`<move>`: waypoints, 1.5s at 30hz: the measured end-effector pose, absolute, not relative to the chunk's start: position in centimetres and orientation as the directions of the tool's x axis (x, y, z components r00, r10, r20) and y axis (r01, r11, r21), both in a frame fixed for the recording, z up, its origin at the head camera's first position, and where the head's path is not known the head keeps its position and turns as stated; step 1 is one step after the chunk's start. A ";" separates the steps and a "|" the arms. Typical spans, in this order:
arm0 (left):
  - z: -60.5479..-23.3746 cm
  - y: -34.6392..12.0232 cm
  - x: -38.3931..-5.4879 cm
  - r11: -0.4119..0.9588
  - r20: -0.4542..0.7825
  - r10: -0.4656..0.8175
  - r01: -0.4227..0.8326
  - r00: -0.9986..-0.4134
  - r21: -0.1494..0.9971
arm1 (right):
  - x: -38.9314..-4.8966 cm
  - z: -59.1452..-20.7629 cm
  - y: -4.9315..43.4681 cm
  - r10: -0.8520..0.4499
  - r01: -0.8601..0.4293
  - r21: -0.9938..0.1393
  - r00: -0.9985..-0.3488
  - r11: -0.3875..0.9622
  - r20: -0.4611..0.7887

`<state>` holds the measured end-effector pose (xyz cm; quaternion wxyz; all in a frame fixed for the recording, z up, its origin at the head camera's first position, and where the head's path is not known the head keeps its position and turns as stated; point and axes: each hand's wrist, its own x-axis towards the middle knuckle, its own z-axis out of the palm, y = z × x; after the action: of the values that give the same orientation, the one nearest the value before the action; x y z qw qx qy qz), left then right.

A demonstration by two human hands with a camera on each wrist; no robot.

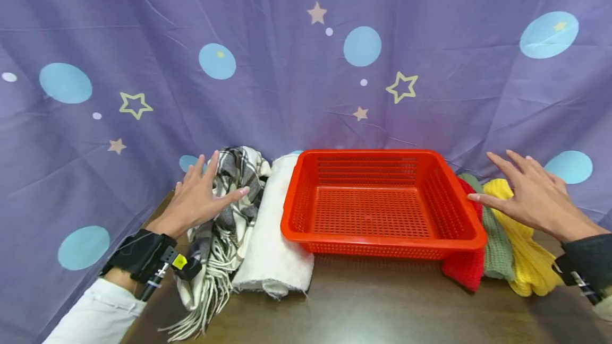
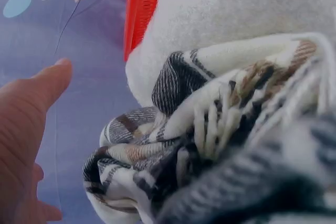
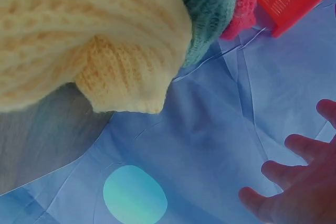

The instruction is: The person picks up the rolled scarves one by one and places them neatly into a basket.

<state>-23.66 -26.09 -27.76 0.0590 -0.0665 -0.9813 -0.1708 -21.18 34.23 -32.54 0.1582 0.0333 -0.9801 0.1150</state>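
Observation:
A red plastic basket with perforated walls stands on the table, nothing lying in it. On its left are a white fleecy cloth, folded long, and a black, white and brown plaid scarf with fringe. My left hand hovers over the plaid scarf, fingers spread, holding nothing. Right of the basket lie red, green and yellow knitted pieces side by side. My right hand is above the yellow one with its fingers stretched apart, holding nothing.
A brown wooden table carries everything. Behind it hangs a purple curtain printed with stars and blue dots, close to the basket's back rim. Both wrists wear black straps with small camera mounts.

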 end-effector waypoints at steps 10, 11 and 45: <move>-28.9 -26.6 -23.6 0.930 0.089 0.078 0.105 -0.993 0.352 | -20.6 -32.8 34.6 -0.002 -0.075 -0.225 -0.951 0.971 0.308; -29.1 -26.6 -23.7 0.930 0.081 0.074 0.098 -0.994 0.354 | -20.6 -32.8 34.6 0.000 -0.073 -0.226 -0.952 0.971 0.306; -33.9 -25.8 -24.2 0.896 -0.083 -0.154 -0.174 -0.985 0.409 | -20.5 -30.2 33.1 -0.027 -0.103 -0.251 -0.956 0.963 0.291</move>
<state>-24.22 -25.78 -33.94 -0.0242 0.0843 -0.9733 -0.2123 -20.52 33.10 -30.21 0.1438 0.0331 -0.9801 0.1328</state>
